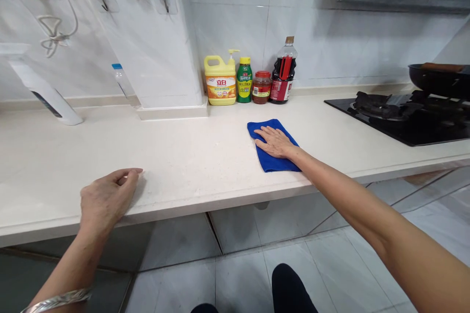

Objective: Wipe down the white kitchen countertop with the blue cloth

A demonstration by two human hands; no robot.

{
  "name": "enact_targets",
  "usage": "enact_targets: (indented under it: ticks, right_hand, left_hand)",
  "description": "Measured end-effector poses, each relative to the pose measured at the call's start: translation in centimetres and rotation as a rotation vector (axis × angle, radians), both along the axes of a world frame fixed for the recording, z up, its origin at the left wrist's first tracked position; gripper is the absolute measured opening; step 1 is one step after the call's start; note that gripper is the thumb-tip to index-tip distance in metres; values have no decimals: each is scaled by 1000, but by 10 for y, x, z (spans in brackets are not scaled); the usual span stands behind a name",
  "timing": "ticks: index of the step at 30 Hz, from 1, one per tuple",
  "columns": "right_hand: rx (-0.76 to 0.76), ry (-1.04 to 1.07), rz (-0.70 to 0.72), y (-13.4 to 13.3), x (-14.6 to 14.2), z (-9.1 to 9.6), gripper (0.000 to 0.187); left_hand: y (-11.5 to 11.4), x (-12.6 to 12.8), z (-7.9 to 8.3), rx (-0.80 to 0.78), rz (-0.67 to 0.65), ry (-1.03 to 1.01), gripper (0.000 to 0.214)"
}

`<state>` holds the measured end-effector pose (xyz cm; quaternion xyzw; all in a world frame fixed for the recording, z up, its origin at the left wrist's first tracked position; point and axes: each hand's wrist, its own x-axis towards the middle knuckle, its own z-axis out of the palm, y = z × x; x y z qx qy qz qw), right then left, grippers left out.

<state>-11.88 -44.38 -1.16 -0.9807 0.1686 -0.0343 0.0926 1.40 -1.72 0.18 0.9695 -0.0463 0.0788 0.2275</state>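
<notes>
Bench (183,156), long and cream-coloured, is seen running across a kitchen, with white marbled tiles behind it and grey floor tiles below. A square column is set against the wall at the back, and two hooks are fixed on its face. A row of sockets is mounted high on the wall. At the far right a black hob (407,117) is let into the bench, and one dark pan (438,79) is set on it under a hood.

One blue cloth (272,145) is laid flat near the front edge of the bench, right of the middle. The right hand (273,142) is pressed flat on the cloth, fingers spread and open, nothing being gripped. The left hand (106,200) is rested at the bench's front edge, well apart from the cloth, loosely curled and empty, with the fingertips touching the surface. One silver bangle is worn on the left wrist.

Four containers are lined up against the wall beside the column: one yellow jug (220,80), one green bottle (244,79), one red jar (262,87) and one dark bottle (284,71). One white bottle (44,90) is leaned at the far left.
</notes>
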Motion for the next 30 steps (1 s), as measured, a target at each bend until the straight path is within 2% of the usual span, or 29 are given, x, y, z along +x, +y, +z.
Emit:
enact_targets:
  ticks: [10,19,25,30]
  right_hand:
    - [-38,183,-107,-2,34,9,73]
    - [-40,166,-198,9,59,11,75]
    - [-43,190,-264,28,74,15,76]
    - [-43,165,-218,58,86,17,76]
  left_hand:
    - [-1,0,-1,-19,13,-1,48]
    - [-2,0,-2,-26,13,25,45]
    - [2,2,-7,-51,-10,16,44]
    - [2,0,-7,-61,-37,8,45]
